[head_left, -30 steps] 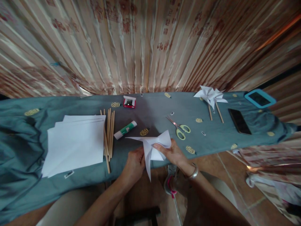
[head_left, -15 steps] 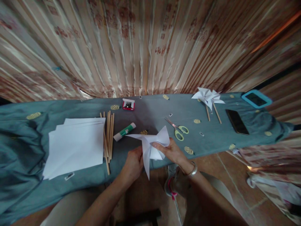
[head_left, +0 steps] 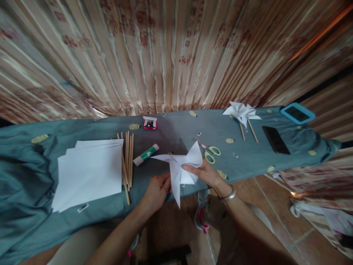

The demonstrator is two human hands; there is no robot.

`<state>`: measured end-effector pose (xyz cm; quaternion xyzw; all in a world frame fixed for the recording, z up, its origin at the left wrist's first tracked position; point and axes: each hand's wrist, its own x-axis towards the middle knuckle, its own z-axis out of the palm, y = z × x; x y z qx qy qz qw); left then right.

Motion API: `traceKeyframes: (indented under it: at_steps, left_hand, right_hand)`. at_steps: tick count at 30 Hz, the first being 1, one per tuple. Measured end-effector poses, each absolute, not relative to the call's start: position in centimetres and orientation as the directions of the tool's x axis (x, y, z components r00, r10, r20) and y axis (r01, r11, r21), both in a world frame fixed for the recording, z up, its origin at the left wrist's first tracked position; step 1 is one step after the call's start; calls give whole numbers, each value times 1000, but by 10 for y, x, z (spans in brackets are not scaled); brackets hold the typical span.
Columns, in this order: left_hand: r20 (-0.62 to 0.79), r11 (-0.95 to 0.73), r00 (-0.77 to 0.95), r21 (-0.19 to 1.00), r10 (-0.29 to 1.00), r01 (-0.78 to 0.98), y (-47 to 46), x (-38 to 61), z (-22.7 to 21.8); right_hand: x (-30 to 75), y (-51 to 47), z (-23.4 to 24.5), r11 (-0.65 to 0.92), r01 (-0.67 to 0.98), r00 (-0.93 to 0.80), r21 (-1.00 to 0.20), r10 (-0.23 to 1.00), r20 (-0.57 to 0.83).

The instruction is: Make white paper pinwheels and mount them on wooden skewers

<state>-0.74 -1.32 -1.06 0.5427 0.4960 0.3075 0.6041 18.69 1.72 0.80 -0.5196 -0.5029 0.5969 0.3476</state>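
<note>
A white paper pinwheel [head_left: 189, 162] with folded, pointed blades is held up over the near edge of the cloth. My right hand [head_left: 208, 173] grips it, thumb pressed at the centre and the other fingers behind the paper. My left hand [head_left: 157, 191] is closed at the pinwheel's lower left, its fingertips partly hidden behind a blade. Beyond the paper lie scissors [head_left: 211, 154] with light green handles, partly covered by it. A green and white glue stick [head_left: 146, 154] rests to the left of the pinwheel.
White paper sheets [head_left: 88, 173] are stacked at left beside several wooden sticks [head_left: 129, 158]. A small open red box [head_left: 150, 123] sits at the back. Finished pinwheels on sticks [head_left: 241, 112], a black phone [head_left: 275, 140] and a blue-framed device [head_left: 298, 113] lie at right.
The pinwheel and both hands have shifted slightly right, and the pinwheel is a little higher. Its blades now cover more of the scissors' side. The grip looks the same.
</note>
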Motion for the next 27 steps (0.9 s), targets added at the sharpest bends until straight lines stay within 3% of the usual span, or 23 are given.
traceKeyframes:
  at_steps: [27]
  left_hand:
    - [-246, 189, 302, 960, 921, 206, -18, -3, 1]
  right_hand:
    - [184, 7, -3, -274, 132, -112, -953, 951, -289]
